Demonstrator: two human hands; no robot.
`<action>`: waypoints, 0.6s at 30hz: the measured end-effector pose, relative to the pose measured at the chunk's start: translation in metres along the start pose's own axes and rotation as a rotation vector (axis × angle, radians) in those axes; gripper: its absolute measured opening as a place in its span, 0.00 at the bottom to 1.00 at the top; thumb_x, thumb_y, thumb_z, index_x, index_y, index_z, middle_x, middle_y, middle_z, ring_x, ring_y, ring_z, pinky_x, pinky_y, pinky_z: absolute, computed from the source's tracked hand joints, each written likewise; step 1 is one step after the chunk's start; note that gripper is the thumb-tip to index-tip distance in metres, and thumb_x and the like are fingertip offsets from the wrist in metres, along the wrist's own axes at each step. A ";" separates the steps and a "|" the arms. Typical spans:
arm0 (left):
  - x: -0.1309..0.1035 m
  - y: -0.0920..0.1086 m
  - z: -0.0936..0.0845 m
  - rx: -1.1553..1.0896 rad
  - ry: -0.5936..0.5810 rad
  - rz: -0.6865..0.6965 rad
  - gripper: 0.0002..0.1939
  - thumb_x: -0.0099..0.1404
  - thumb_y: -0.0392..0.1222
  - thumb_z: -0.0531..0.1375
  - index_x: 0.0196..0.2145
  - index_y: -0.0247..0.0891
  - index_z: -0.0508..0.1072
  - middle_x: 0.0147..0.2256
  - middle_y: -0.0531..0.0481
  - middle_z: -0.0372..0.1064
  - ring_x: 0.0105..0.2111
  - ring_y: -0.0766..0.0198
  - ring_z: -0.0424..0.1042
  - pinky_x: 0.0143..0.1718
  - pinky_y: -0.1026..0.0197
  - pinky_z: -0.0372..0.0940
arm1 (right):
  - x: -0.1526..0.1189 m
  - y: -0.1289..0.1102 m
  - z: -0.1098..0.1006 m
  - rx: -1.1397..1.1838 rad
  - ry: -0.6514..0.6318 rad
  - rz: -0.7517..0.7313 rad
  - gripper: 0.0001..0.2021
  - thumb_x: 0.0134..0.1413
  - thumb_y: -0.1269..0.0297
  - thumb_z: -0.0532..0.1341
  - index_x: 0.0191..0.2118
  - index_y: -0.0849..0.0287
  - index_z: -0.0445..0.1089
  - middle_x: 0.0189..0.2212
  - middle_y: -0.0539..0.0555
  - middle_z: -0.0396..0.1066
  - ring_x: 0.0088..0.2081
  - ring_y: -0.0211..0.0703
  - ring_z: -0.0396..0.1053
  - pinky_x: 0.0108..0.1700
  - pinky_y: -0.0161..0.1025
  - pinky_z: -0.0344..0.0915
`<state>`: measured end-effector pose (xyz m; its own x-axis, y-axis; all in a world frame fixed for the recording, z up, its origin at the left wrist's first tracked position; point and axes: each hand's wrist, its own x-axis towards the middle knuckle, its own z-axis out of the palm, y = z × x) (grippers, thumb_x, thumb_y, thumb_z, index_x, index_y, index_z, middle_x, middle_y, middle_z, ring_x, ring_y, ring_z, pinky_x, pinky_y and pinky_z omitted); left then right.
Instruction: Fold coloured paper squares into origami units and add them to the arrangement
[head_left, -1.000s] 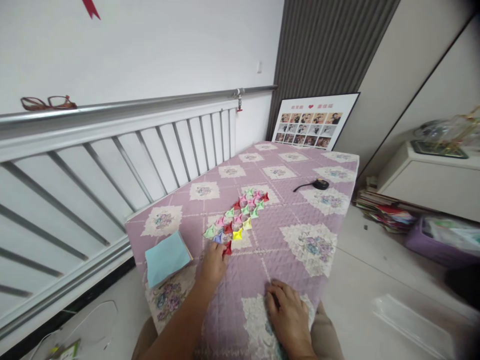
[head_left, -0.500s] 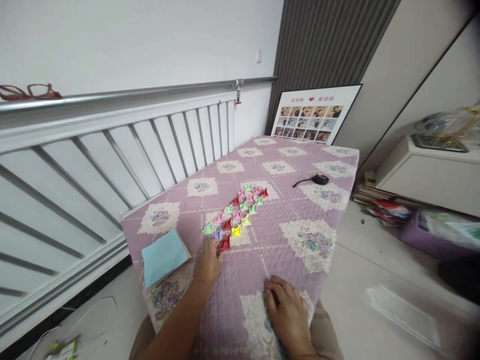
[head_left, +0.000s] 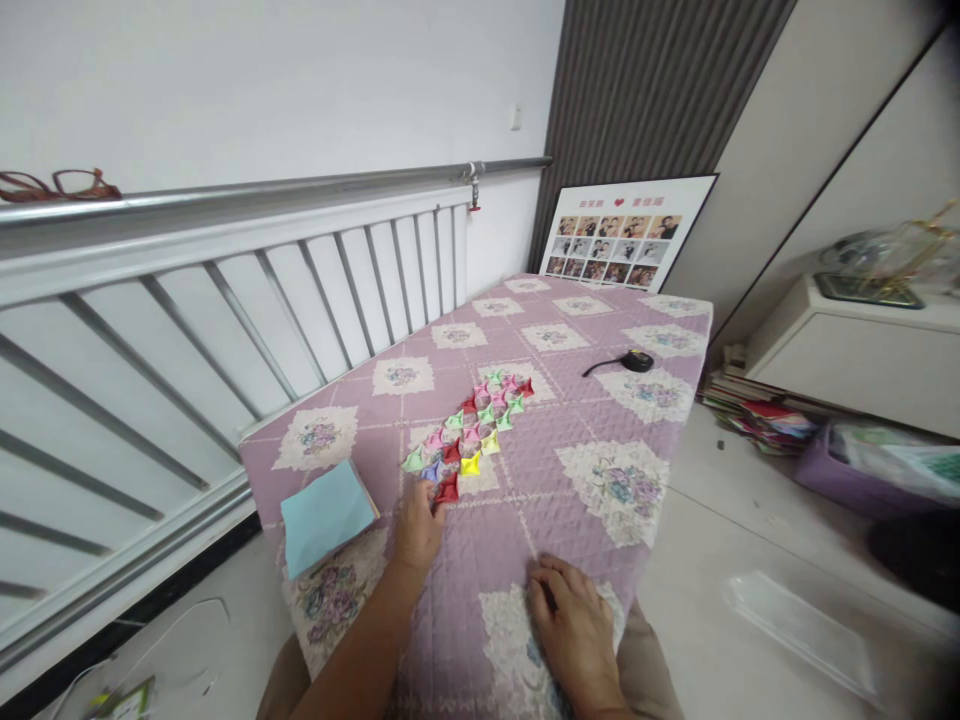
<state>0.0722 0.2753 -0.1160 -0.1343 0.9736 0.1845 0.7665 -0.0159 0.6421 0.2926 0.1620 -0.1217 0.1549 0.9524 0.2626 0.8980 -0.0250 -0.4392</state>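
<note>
Folded paper pieces: small, pointed-cornered shapes [head_left: 486, 412] in red, pink, green, yellow and violet, set in close diagonal rows on the worktop [head_left: 487, 560]; the spacing appears meant to align their corners.
Near end: a red piece [head_left: 448, 489], with a violet piece [head_left: 431, 471] just beyond its left side.
Left hand: lies at this near end [head_left: 418, 525], fingertips by the red and violet pieces, probably to adjust their position; whether the fingers grasp either piece cannot be told.
Right hand: rests on the worktop [head_left: 576, 630], fingers released and loosely curled, no object visible in them; perhaps placed aside to leave the rows unobstructed.
Light-blue paper: a stack [head_left: 328, 517] left of the left hand, seemingly kept within easy reach.
Tape measure: black [head_left: 638, 361], beyond the rows to the right, strap extended toward them, apparently out of use.
Purple bin: on the floor at right [head_left: 832, 475], holding white and greenish contents, too blurred to identify.
</note>
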 end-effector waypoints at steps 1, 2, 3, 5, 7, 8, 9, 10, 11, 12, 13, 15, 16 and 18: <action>0.000 -0.001 0.000 -0.024 0.011 -0.007 0.15 0.58 0.36 0.59 0.45 0.37 0.65 0.42 0.45 0.70 0.43 0.57 0.70 0.46 0.56 0.62 | 0.000 0.000 0.000 0.003 -0.001 -0.002 0.11 0.56 0.57 0.54 0.36 0.48 0.73 0.44 0.50 0.72 0.46 0.49 0.67 0.43 0.46 0.59; -0.002 -0.003 0.001 -0.047 0.023 -0.011 0.17 0.58 0.37 0.60 0.46 0.37 0.65 0.41 0.45 0.70 0.42 0.57 0.70 0.46 0.56 0.63 | 0.000 0.000 0.000 0.006 -0.003 -0.002 0.11 0.56 0.57 0.53 0.36 0.48 0.73 0.44 0.50 0.72 0.46 0.49 0.67 0.43 0.46 0.59; -0.004 -0.004 0.000 -0.064 0.038 -0.013 0.18 0.58 0.37 0.60 0.46 0.37 0.64 0.41 0.45 0.70 0.42 0.57 0.70 0.46 0.56 0.63 | 0.000 0.000 -0.001 0.009 -0.005 -0.003 0.11 0.57 0.57 0.53 0.36 0.48 0.73 0.44 0.50 0.72 0.46 0.49 0.67 0.43 0.46 0.59; -0.014 -0.007 -0.002 -0.081 0.067 -0.003 0.20 0.57 0.37 0.59 0.48 0.36 0.63 0.42 0.44 0.69 0.44 0.57 0.69 0.48 0.55 0.62 | 0.001 0.000 -0.001 0.012 -0.006 -0.006 0.11 0.57 0.58 0.53 0.36 0.48 0.73 0.44 0.50 0.72 0.46 0.49 0.67 0.43 0.46 0.58; -0.032 -0.011 -0.007 -0.084 0.087 0.022 0.19 0.57 0.36 0.57 0.48 0.36 0.64 0.45 0.42 0.67 0.47 0.56 0.68 0.51 0.54 0.61 | 0.001 0.000 -0.001 0.010 -0.005 -0.009 0.11 0.57 0.58 0.53 0.36 0.49 0.73 0.44 0.50 0.72 0.45 0.49 0.67 0.43 0.46 0.58; -0.044 -0.014 -0.010 -0.085 0.076 0.040 0.20 0.58 0.36 0.56 0.49 0.35 0.64 0.46 0.41 0.67 0.48 0.56 0.67 0.52 0.53 0.60 | 0.001 0.000 -0.001 0.008 -0.004 -0.011 0.11 0.57 0.58 0.53 0.36 0.49 0.72 0.44 0.50 0.72 0.45 0.49 0.67 0.43 0.45 0.58; -0.059 -0.017 -0.015 -0.078 0.055 0.061 0.20 0.59 0.36 0.55 0.50 0.34 0.64 0.48 0.40 0.66 0.51 0.56 0.65 0.54 0.53 0.60 | 0.001 0.000 -0.001 0.005 -0.003 -0.011 0.11 0.57 0.58 0.53 0.36 0.49 0.72 0.44 0.50 0.73 0.45 0.49 0.67 0.43 0.45 0.58; -0.075 -0.021 -0.020 -0.059 0.015 0.093 0.22 0.59 0.36 0.54 0.52 0.34 0.63 0.51 0.39 0.65 0.53 0.55 0.63 0.56 0.53 0.58 | 0.001 -0.001 -0.001 0.002 -0.001 -0.009 0.11 0.57 0.59 0.53 0.36 0.49 0.72 0.44 0.50 0.73 0.45 0.48 0.67 0.43 0.44 0.58; -0.092 -0.026 -0.025 -0.027 -0.026 0.133 0.24 0.59 0.35 0.53 0.54 0.35 0.63 0.54 0.39 0.62 0.56 0.55 0.61 0.58 0.52 0.56 | 0.001 -0.001 -0.002 -0.002 0.002 -0.008 0.11 0.57 0.58 0.53 0.36 0.49 0.72 0.43 0.50 0.73 0.45 0.48 0.67 0.42 0.44 0.58; -0.109 -0.031 -0.029 0.015 -0.073 0.179 0.24 0.59 0.35 0.53 0.55 0.37 0.63 0.56 0.40 0.61 0.57 0.55 0.59 0.60 0.51 0.54 | 0.001 -0.002 -0.002 -0.008 0.007 -0.008 0.11 0.57 0.59 0.53 0.36 0.49 0.72 0.43 0.50 0.73 0.44 0.47 0.67 0.42 0.43 0.58; -0.127 -0.038 -0.033 0.062 -0.133 0.248 0.24 0.58 0.34 0.53 0.54 0.39 0.65 0.57 0.43 0.60 0.59 0.54 0.57 0.61 0.50 0.52 | 0.001 -0.003 -0.003 -0.014 0.012 -0.007 0.11 0.57 0.59 0.53 0.36 0.49 0.72 0.43 0.49 0.73 0.44 0.47 0.67 0.42 0.42 0.58; -0.160 -0.052 -0.038 0.166 -0.214 0.356 0.25 0.57 0.34 0.54 0.53 0.46 0.68 0.61 0.48 0.57 0.61 0.52 0.55 0.61 0.48 0.51 | 0.001 -0.005 -0.005 -0.027 0.020 -0.007 0.11 0.57 0.60 0.52 0.36 0.49 0.72 0.42 0.50 0.73 0.44 0.46 0.68 0.41 0.41 0.57; -0.175 -0.058 -0.039 0.212 -0.256 0.408 0.28 0.56 0.34 0.56 0.55 0.49 0.67 0.61 0.49 0.56 0.61 0.51 0.55 0.59 0.48 0.54 | 0.001 -0.006 -0.006 -0.033 0.021 -0.008 0.11 0.57 0.61 0.52 0.36 0.49 0.72 0.42 0.50 0.73 0.43 0.45 0.68 0.41 0.40 0.57; -0.200 -0.068 -0.036 0.298 -0.242 0.453 0.28 0.55 0.35 0.58 0.54 0.53 0.68 0.60 0.50 0.59 0.59 0.50 0.59 0.56 0.48 0.58 | 0.001 -0.008 -0.008 -0.044 0.014 -0.005 0.11 0.57 0.61 0.52 0.36 0.50 0.72 0.41 0.50 0.73 0.43 0.45 0.67 0.41 0.40 0.56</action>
<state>0.0238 0.0735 -0.1695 0.3675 0.9095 0.1943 0.8620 -0.4115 0.2961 0.2887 0.1603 -0.1114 0.1558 0.9483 0.2764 0.9158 -0.0338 -0.4002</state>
